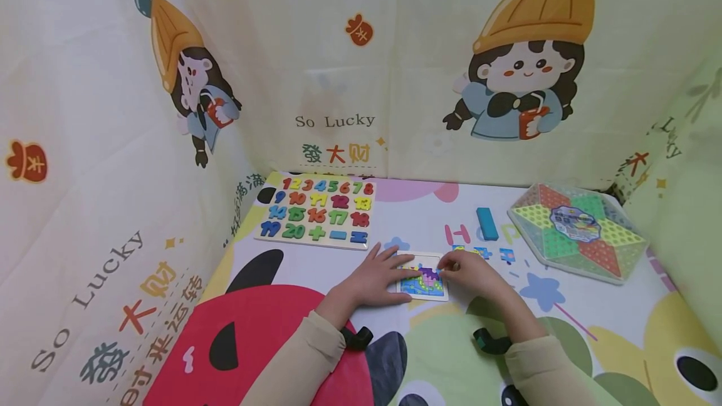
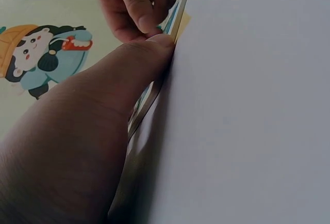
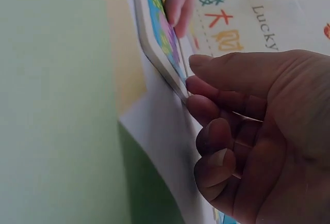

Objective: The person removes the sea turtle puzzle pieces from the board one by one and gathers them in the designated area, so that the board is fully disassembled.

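A small jigsaw puzzle (image 1: 424,288) in a white frame lies on the table, its picture blue, purple and green. My left hand (image 1: 379,275) rests on its left side with fingers spread, some reaching over the picture. In the left wrist view, the left thumb (image 2: 139,61) lies along the frame's edge. At the puzzle's right side is my right hand (image 1: 469,270), fingers curled and thumb and forefinger close together at the frame. Whether a piece sits between those fingertips is hidden. Several loose puzzle pieces (image 1: 507,255) lie just behind the right hand.
A number board (image 1: 316,212) with coloured numerals stands at the back left. A blue block (image 1: 487,224) lies behind the loose pieces. A hexagonal board-game box (image 1: 578,230) occupies the right rear. Printed cloth (image 1: 417,111) hangs around the table.
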### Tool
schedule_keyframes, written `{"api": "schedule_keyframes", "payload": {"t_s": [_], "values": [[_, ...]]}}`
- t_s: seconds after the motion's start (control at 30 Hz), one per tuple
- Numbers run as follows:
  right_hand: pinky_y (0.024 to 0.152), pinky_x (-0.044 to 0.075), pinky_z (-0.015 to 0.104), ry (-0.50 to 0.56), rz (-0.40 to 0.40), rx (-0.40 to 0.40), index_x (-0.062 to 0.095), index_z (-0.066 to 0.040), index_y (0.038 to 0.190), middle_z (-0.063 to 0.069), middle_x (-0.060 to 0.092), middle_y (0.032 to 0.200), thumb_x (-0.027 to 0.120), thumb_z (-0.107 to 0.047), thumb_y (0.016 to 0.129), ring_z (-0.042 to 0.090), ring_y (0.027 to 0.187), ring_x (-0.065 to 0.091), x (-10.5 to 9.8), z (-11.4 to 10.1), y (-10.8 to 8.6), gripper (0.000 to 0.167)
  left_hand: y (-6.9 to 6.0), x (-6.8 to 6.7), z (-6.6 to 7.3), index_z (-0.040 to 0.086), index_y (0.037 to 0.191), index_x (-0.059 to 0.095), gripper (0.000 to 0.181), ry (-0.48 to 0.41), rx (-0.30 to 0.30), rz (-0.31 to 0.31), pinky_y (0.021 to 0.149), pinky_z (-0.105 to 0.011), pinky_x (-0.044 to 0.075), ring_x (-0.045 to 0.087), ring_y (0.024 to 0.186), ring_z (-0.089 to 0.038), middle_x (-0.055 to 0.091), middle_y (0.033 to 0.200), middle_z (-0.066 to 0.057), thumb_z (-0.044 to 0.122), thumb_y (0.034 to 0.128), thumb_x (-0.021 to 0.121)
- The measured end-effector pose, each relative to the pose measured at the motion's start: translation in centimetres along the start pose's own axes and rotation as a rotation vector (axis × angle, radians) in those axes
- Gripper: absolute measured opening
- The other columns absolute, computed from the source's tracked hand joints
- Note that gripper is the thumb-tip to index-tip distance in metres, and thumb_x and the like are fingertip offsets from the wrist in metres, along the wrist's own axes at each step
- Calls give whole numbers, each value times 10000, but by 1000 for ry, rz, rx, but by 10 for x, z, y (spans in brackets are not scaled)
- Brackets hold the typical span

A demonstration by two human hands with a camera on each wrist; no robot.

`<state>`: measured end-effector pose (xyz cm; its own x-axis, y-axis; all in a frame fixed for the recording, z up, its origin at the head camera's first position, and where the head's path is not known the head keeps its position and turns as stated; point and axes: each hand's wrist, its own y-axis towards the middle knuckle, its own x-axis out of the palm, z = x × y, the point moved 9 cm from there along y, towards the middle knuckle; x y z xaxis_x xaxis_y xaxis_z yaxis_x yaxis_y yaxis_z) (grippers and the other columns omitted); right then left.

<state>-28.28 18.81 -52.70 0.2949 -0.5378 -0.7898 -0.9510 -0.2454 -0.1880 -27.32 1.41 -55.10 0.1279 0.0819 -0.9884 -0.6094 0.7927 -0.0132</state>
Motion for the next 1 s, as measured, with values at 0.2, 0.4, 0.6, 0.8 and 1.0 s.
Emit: {"api": "schedule_keyframes", "payload": {"t_s": [0.2, 0.4, 0.6, 0.8, 1.0], "values": [[754, 474, 321, -15, 6, -5, 670, -154, 961, -12, 604, 838, 732, -189, 881, 164, 798, 526, 6, 1, 1, 108, 0, 1, 0, 551, 1494, 254, 637, -8, -9, -8, 1223, -603, 53, 111, 1550, -234, 251, 1626, 144, 755, 904, 383], [720, 452, 316, 0, 2, -30, 638, -125, 966, 2, 573, 828, 764, -194, 859, 170, 778, 507, 8, 0, 1, 179, 0, 1, 1, 545, 1495, 259, 637, -1, -3, -4, 1221, -607, 60, 120, 1548, -227, 243, 1628, 149, 760, 905, 366], [723, 453, 317, 23, 10, -24, 622, -115, 966, 14, 571, 841, 764, -175, 856, 174, 786, 507, 7, 1, 1, 189, 0, -1, 3, 524, 1502, 262, 646, -19, 6, -10, 1212, -629, 50, 132, 1545, -251, 246, 1614, 205, 741, 908, 394], [751, 473, 321, 41, 41, -11, 632, -150, 946, -4, 615, 877, 721, -189, 897, 170, 808, 539, 5, 2, 0, 108, 0, 0, 4, 525, 1505, 247, 644, -35, 2, -16, 1204, -647, 34, 125, 1545, -269, 280, 1590, 241, 724, 914, 407], [761, 477, 325, 74, 61, 12, 655, -169, 952, -16, 638, 892, 670, -200, 939, 168, 829, 551, 2, 4, 0, 37, 1, 2, 9, 590, 1490, 164, 642, 11, 23, -21, 1175, -695, 73, 143, 1533, -329, 282, 1604, 171, 754, 903, 364]]}}
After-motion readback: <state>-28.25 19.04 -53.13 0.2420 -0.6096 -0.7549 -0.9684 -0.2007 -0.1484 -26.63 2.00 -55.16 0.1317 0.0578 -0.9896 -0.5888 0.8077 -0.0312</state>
